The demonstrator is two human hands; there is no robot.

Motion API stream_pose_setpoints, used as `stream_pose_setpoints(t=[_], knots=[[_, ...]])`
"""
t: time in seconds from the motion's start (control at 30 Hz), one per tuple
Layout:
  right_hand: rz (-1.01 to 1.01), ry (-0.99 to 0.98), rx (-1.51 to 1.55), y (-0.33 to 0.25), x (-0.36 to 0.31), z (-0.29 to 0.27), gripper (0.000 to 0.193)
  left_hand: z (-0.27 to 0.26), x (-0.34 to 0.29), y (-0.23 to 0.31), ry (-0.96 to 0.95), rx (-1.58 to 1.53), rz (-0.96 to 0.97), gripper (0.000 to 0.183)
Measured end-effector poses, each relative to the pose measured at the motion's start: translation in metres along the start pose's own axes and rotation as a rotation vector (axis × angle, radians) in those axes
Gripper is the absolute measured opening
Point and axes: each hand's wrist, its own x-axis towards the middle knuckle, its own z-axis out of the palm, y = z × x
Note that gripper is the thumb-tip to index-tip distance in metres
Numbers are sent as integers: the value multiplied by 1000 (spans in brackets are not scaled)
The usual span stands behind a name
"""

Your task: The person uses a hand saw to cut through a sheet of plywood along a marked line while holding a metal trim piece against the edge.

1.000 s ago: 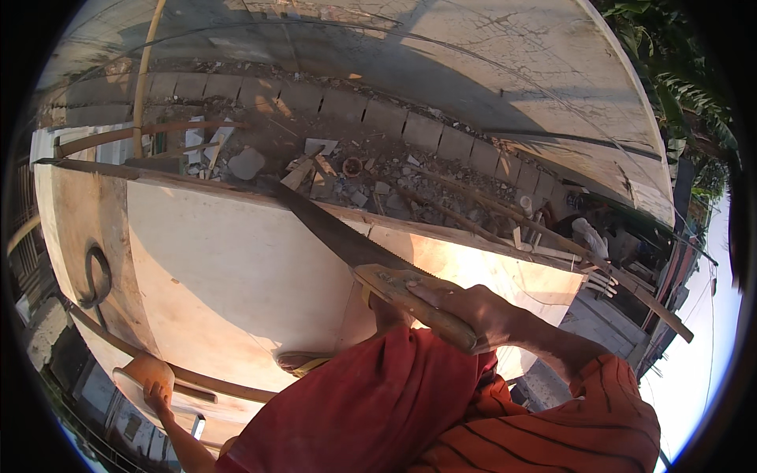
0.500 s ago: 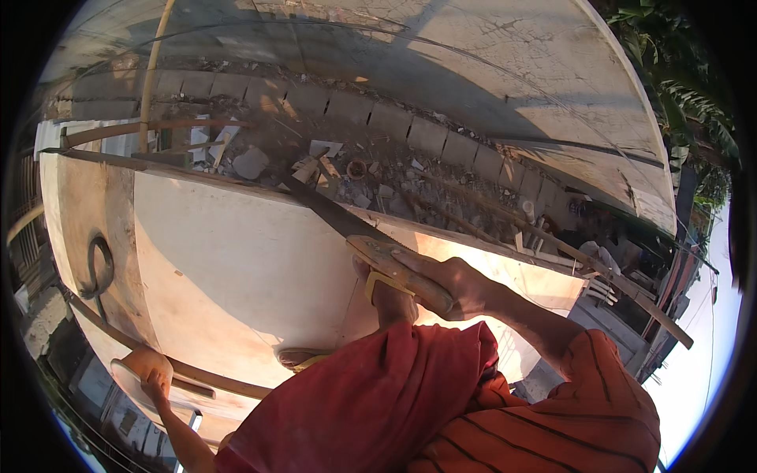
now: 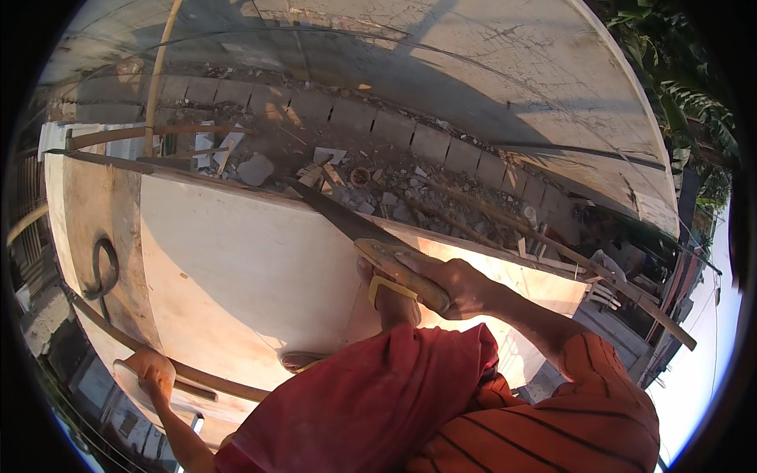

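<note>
My right hand (image 3: 453, 285) is closed around the wooden handle of a handsaw (image 3: 335, 217). Its dark blade slants up and left across a pale wooden panel (image 3: 229, 244), and the tip reaches past the panel's far edge. At the lower left, my left hand (image 3: 158, 380) grips a rounded tan piece (image 3: 136, 369) beside the panel's near edge; what that piece is, I cannot make out. Below the saw handle, my foot in a yellow-strapped sandal (image 3: 390, 290) rests on the panel. A second sandal (image 3: 300, 361) shows partly from under red cloth.
Broken rubble and wood scraps (image 3: 331, 165) lie beyond the panel, along a row of grey blocks (image 3: 390, 126) under a large cracked wall (image 3: 552, 87). A long wooden pole (image 3: 615, 276) runs at the right. A dark curved strip (image 3: 104, 268) lies on the panel's left part.
The view has shifted slightly, so the panel and rubble sit a little farther right. The saw's slant is nearly the same, and both hands keep their grips.
</note>
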Motion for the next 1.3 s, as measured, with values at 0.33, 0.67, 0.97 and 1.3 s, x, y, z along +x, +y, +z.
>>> stream_pose_setpoints(t=[0.33, 0.67, 0.97, 1.3], knots=[[21, -3, -53, -3, 2, -11, 73, 1, 1, -8, -31, -49, 17, 58], [100, -14, -76, 14, 1, -11, 64, 15, 14, 8, 16, -31, 13, 58], [100, -20, 61, -33, -56, -37, 73, -1, -16, -18, 133, 3, -96, 58], [69, -15, 69, -35, -51, -41, 76, 3, -14, -25, 134, 29, -101, 58]])
